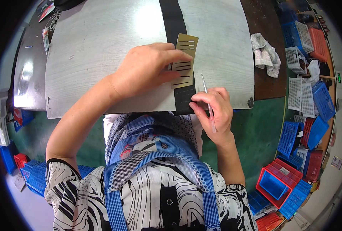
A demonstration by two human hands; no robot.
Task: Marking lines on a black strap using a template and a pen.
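Note:
A long black strip (pixel 173 22) runs from the far edge of the board toward my lap. Over it lies a tan slotted template (pixel 187 45), slightly askew, with several narrow parallel slots. My left hand (pixel 149 65) comes in from the left and holds the template between thumb and index finger; its other fingers are curled and partly hidden. Closer to me, my right hand (pixel 215 106) pinches a slim pen (pixel 206 85) with a pale barrel, its tip pointing away from me beside the template. Faint light lines show on the near end of the strip, next to my right fingertips.
The pale wood-grain board (pixel 101 46) lies on a dark table (pixel 269 23). A crumpled cloth (pixel 265 56) rests at its right, and cables (pixel 52 21) lie at the far left. Blue and red plastic baskets (pixel 280 181) stack along the right side, above a green floor (pixel 248 134).

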